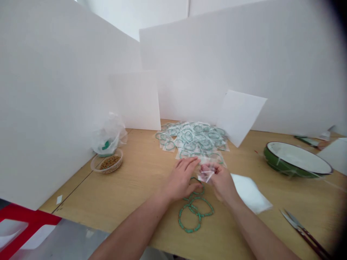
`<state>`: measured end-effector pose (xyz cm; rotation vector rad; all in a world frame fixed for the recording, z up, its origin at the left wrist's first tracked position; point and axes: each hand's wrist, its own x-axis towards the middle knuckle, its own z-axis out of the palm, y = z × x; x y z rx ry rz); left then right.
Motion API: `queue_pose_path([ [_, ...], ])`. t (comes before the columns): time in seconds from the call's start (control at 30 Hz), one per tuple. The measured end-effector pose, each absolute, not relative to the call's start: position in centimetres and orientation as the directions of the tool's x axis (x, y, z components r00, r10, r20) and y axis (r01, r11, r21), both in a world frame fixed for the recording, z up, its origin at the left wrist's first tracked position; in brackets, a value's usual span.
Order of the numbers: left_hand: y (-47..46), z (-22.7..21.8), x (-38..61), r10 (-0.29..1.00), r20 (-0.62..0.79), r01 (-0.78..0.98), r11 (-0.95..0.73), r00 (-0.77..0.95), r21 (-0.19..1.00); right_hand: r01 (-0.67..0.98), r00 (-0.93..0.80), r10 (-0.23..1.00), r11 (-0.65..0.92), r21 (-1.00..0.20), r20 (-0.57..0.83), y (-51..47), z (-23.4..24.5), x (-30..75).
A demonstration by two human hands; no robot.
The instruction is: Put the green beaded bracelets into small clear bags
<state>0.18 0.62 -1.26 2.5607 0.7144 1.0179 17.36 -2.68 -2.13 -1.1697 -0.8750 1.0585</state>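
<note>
I have the right hand [222, 183] pinched on a clear bag [206, 176], the left hand [182, 178] spread beside it, above bracelets [200, 216] near the table's [130, 202] front edge. Bag handling seems the step; next calls for steady fingers.

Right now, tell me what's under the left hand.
Under and beside the left hand, parts of green bracelets show around the thumb, on the table. The hand covers the rest, so how many lie there can't be told.
</note>
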Motion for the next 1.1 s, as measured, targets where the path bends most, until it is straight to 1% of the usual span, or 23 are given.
queue_pose_path([
  [0.07, 0.7, -1.7, 0.5, 0.543, 0.574, 0.371, -0.839, 0.613, 0.397, -0.182, 0.284, 0.959, 0.073, -0.981, 0.019, -3.1, -2.5, 16.7],
  [0.13, 0.8, -1.9, 0.6, 0.55, 0.595, 0.37, -0.835, 0.586, 0.407, -0.144, 0.259, 0.965, 0.09, -0.985, 0.05, -3.2, -2.7, 16.5],
  [0.17, 1.0, -1.9, 0.6, 0.567, 0.6, 0.361, -0.823, 0.564, 0.438, -0.117, 0.224, 0.973, 0.092, -0.989, 0.064, -3.2, -2.7, 16.7],
  [0.23, 1.4, -1.7, 0.3, 0.646, 0.588, 0.349, -0.761, 0.487, 0.547, -0.02, 0.1, 0.992, 0.083, -0.996, 0.08, -3.1, -2.7, 17.4],
  [0.3, 2.0, -1.7, -0.1, 0.753, 0.541, 0.325, -0.653, 0.373, 0.685, 0.189, -0.029, 0.995, 0.099, -0.977, 0.095, -3.0, -2.7, 18.2],
  [0.33, 2.3, -1.7, -0.3, 0.804, 0.508, 0.3, -0.59, 0.31, 0.75, 0.329, -0.073, 0.991, 0.128, -0.936, 0.11, -3.0, -2.8, 18.6],
  [0.37, 2.7, -1.9, -0.4, 0.848, 0.466, 0.265, -0.524, 0.254, 0.809, 0.468, -0.1, 0.986, 0.163, -0.869, 0.132, -2.9, -2.9, 18.9],
  [0.43, 3.4, -2.3, -0.5, 0.915, 0.359, 0.17, -0.39, 0.183, 0.905, 0.68, -0.118, 0.978, 0.208, -0.703, 0.174, -3.0, -3.1, 19.3],
  [0.47, 3.7, -2.5, -0.5, 0.939, 0.297, 0.124, -0.32, 0.173, 0.939, 0.744, -0.114, 0.976, 0.207, -0.635, 0.185, -3.0, -3.3, 19.3],
  [0.53, 4.1, -2.9, -0.3, 0.967, 0.177, 0.059, -0.191, 0.185, 0.98, 0.824, -0.088, 0.979, 0.175, -0.54, 0.182, -3.1, -3.6, 19.1],
  [0.6, 4.1, -3.1, -0.1, 0.975, 0.093, 0.015, -0.098, 0.2, 0.995, 0.868, -0.062, 0.984, 0.137, -0.477, 0.169, -3.1, -3.9, 18.9],
  [0.63, 4.0, -3.1, 0.1, 0.977, 0.065, -0.01, -0.065, 0.202, 0.998, 0.871, -0.05, 0.984, 0.125, -0.474, 0.169, -3.1, -4.0, 18.8],
  [0.7, 3.7, -2.9, 0.2, 0.98, 0.026, -0.063, -0.014, 0.197, 0.998, 0.851, -0.028, 0.982, 0.121, -0.512, 0.186, -3.0, -4.1, 18.9],
  [0.73, 3.6, -2.8, 0.2, 0.981, 0.011, -0.081, 0.004, 0.192, 0.997, 0.826, -0.025, 0.98, 0.131, -0.549, 0.196, -3.0, -4.1, 19.1],
  [0.77, 3.5, -2.7, 0.2, 0.983, -0.001, -0.09, 0.018, 0.185, 0.996, 0.779, -0.024, 0.979, 0.144, -0.611, 0.2, -2.9, -3.9, 19.3],
  [0.83, 3.4, -2.6, 0.2, 0.985, -0.013, -0.081, 0.028, 0.172, 0.996, 0.594, -0.032, 0.981, 0.173, -0.786, 0.192, -2.7, -3.4, 19.8],
  [0.9, 3.4, -2.6, 0.2, 0.986, -0.011, -0.058, 0.022, 0.169, 0.998, 0.295, -0.014, 0.98, 0.192, -0.936, 0.197, -2.7, -2.7, 20.2],
  [0.93, 3.4, -2.6, 0.2, 0.984, -0.007, -0.05, 0.016, 0.175, 0.999, 0.147, 0.019, 0.978, 0.204, -0.968, 0.209, -2.7, -2.3, 20.3],
  [0.97, 3.4, -2.6, 0.3, 0.983, -0.001, -0.043, 0.01, 0.185, 0.999, 0.042, 0.064, 0.972, 0.223, -0.974, 0.225, -2.7, -1.9, 20.4],
  [1.0, 3.3, -2.7, 0.4, 0.981, 0.007, -0.034, 0.0, 0.196, 0.999, -0.025, 0.114, 0.964, 0.245, -0.969, 0.241, -2.7, -1.6, 20.5],
  [1.03, 3.2, -2.7, 0.6, 0.978, 0.014, -0.02, -0.01, 0.208, 1.0, -0.064, 0.164, 0.954, 0.265, -0.962, 0.252, -2.8, -1.5, 20.5],
  [1.1, 2.9, -2.7, 0.8, 0.973, 0.027, 0.018, -0.032, 0.228, 0.999, -0.085, 0.242, 0.932, 0.296, -0.951, 0.269, -2.8, -1.4, 20.4],
])
